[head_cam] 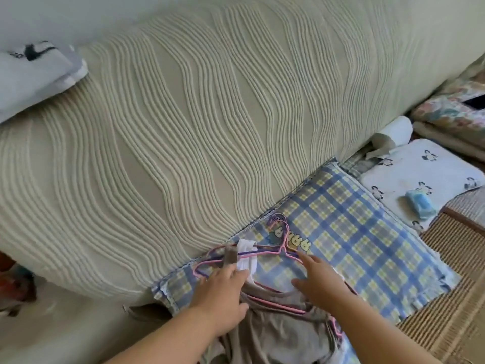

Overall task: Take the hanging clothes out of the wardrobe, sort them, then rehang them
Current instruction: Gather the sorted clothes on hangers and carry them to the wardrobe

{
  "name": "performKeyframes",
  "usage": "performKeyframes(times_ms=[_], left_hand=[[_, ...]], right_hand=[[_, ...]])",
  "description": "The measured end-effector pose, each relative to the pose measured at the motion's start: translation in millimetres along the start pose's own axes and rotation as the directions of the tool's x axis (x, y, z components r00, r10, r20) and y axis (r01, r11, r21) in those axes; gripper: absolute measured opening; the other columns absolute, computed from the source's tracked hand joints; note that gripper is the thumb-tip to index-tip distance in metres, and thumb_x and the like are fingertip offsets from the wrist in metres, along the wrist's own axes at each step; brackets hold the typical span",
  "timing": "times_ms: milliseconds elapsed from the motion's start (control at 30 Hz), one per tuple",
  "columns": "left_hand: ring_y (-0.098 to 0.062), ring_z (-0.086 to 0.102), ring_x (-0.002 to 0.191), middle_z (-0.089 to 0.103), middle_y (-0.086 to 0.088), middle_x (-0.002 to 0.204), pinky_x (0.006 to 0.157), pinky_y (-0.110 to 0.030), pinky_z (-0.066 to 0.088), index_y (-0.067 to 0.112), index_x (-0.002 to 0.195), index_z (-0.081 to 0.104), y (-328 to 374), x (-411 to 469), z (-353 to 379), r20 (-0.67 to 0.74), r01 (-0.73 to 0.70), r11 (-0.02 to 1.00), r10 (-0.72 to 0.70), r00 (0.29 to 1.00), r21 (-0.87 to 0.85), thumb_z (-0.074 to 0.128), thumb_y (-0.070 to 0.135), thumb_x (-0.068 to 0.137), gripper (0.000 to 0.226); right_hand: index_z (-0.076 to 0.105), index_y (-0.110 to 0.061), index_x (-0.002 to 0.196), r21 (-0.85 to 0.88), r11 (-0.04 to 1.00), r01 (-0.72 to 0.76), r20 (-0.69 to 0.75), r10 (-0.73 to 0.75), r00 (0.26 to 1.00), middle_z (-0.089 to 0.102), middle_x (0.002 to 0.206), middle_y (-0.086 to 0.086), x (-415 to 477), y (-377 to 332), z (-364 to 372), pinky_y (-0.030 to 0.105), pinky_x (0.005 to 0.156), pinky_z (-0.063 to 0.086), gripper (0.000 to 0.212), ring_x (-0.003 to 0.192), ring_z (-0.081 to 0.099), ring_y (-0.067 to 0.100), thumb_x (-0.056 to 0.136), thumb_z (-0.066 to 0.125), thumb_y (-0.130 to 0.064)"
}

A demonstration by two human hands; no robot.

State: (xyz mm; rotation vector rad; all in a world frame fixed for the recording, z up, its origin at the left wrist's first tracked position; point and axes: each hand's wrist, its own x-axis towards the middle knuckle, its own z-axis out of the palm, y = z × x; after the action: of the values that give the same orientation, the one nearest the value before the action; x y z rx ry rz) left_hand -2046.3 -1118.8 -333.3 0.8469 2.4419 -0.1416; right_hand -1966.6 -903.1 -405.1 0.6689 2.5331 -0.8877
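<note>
Brown top [275,334]: bottom centre, on pink hangers [265,254].
Left hand [223,292]: pinching its strap.
Right hand [319,281]: spread flat.
Risk: stacked hangers could tangle if tugged.

Taupe top [278,327] on pink hangers [284,254]

The bedspread [183,127] was matt cream cloth, raised in ropy wavy ridges. The checked pillowcase [354,227] was smooth, flat-woven cotton. The hangers [284,248] looked like thin wire with a glossy pink and purple coating. The brown top [278,334] was soft, matt jersey. The mat [451,258] was coarse, rough-woven straw.
</note>
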Motion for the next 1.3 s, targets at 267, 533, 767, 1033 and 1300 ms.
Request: performKeyframes(times_ms=[267, 533, 767, 1033, 1300], left_hand=[[-0.024, 0.010, 0.144, 0.000, 0.002, 0.159, 0.112, -0.046, 0.020, 0.037, 0.147, 0.009, -22.9, 73.7, 27.8, -0.002, 0.037, 0.999, -0.037, 0.999, 0.023, 0.054, 0.041, 0.083, 0.079], [-0.027, 0.006, 0.145, -0.008, 0.001, 0.159, 0.116, -0.046, 0.017, 0.039, 0.148, -0.001, -28.4, 70.1, 32.7, -0.043, 0.040, 0.999, -0.039, 0.998, 0.010, 0.054, 0.046, 0.081, 0.087], [-0.023, 0.005, 0.144, -0.004, -0.002, 0.158, 0.117, -0.037, 0.011, 0.032, 0.149, 0.000, -40.1, 18.3, -26.6, -0.278, 0.059, 0.998, -0.064, 0.958, -0.024, 0.052, 0.050, 0.084, 0.085], [-0.011, 0.018, 0.141, 0.028, 0.015, 0.150, 0.115, -0.048, 0.007, 0.040, 0.143, 0.025, -23.3, -106.2, -110.3, -0.403, -0.104, 0.994, 0.111, 0.908, 0.039, 0.040, 0.056, 0.090, 0.057], [-0.006, 0.055, 0.097, 0.058, 0.015, 0.102, 0.085, -0.027, 0.042, 0.033, 0.107, 0.050, 2.6, -289.3, -135.6, -0.722, -0.291, 0.908, -0.018, 0.691, -0.302, 0.052, 0.058, 0.083, 0.035]], right_hand=[[0.023, -0.031, 0.143, -0.053, 0.989, -0.140, -0.024, 0.139, 0.990, 0.042, 0.140, 0.001, 72.3, 10.3, 37.1, 0.049, 0.101, 0.034, 0.063, 0.130, 0.036, 0.026, 0.089, 0.040, -0.059], [0.059, -0.026, 0.091, 0.106, 0.994, 0.008, -0.060, -0.001, 0.998, 0.060, 0.075, -0.002, 71.2, 16.8, 17.2, 0.028, 0.062, 0.045, 0.014, 0.071, 0.057, 0.017, 0.092, 0.046, -0.021], [0.062, -0.043, 0.090, 0.112, 0.967, 0.228, -0.112, -0.215, 0.970, 0.055, 0.061, -0.015, 13.1, -34.8, -36.5, 0.014, 0.048, 0.036, 0.030, 0.052, 0.048, 0.000, 0.084, 0.054, -0.015], [0.058, -0.042, 0.075, 0.044, 0.922, 0.386, -0.094, -0.381, 0.920, 0.049, 0.053, -0.011, -99.5, -133.7, -100.8, 0.024, 0.050, 0.036, 0.026, 0.049, 0.043, 0.004, 0.080, 0.053, -0.017], [0.063, -0.038, 0.098, -0.042, 0.858, 0.513, -0.181, -0.511, 0.840, 0.056, 0.061, -0.014, -277.3, -232.3, -116.9, 0.014, 0.045, 0.037, 0.023, 0.050, 0.048, 0.000, 0.080, 0.059, -0.025]])
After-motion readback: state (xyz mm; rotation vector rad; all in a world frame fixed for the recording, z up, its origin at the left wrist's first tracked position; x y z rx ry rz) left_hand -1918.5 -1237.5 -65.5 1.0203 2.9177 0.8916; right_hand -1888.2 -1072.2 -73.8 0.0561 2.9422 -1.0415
